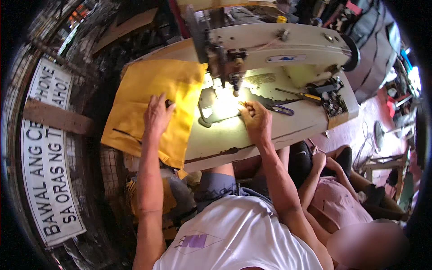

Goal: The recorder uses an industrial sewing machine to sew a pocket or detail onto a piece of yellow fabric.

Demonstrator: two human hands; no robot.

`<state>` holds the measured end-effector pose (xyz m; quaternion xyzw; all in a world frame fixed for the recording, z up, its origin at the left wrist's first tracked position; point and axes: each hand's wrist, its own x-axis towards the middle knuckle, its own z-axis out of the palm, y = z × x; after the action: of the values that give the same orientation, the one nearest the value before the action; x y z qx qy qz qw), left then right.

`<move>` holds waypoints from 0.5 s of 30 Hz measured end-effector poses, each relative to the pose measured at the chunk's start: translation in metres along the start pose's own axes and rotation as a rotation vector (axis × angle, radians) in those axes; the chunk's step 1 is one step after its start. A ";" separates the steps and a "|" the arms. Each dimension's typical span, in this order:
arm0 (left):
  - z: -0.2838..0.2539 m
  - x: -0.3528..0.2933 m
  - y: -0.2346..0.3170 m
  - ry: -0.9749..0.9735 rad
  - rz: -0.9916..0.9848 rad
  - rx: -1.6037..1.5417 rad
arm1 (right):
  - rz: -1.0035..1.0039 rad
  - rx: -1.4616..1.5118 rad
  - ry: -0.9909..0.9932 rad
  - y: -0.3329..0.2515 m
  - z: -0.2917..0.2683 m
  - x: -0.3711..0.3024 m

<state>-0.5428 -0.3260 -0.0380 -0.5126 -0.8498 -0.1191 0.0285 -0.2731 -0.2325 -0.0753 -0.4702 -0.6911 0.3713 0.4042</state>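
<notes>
While my left grip (157,118) rests on the yellow cloth (135,96) with its fingers loosely bent, my right grip (258,121) has its fingertips pinched together on a small thing (243,104), too washed out by glare for me to name. A small dark object (169,103) shows at my left thumb; whether it is clasped I cannot tell. The cloth, a broad, mostly flat panel with a short dark line (121,133) toward its lower left, covers the tabletop's (211,146) left end, one corner hanging past the near edge. Beyond both stands a pale sewing machine (256,38). Toward the right edge I see purple-handled snips (284,110), a yellow-handled screwdriver (311,96) and jumbled small parts (333,105).
</notes>
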 end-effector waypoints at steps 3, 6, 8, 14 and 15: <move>0.008 0.013 -0.010 -0.049 0.054 -0.093 | 0.095 0.091 0.014 0.008 0.001 0.005; 0.009 0.005 0.006 0.020 0.092 -0.141 | 0.056 0.083 0.043 0.008 0.005 0.004; 0.012 -0.005 0.028 -0.050 0.052 -0.723 | 0.025 0.082 0.063 0.006 0.006 0.004; 0.049 -0.025 0.111 -0.264 -0.039 -1.521 | 0.125 0.027 -0.065 0.004 0.001 0.001; 0.052 -0.026 0.115 -0.294 -0.103 -1.577 | 0.108 -0.002 -0.097 0.005 0.001 0.001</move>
<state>-0.4254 -0.2848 -0.0728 -0.3525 -0.5330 -0.6167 -0.4597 -0.2726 -0.2304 -0.0801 -0.4886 -0.6839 0.4141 0.3494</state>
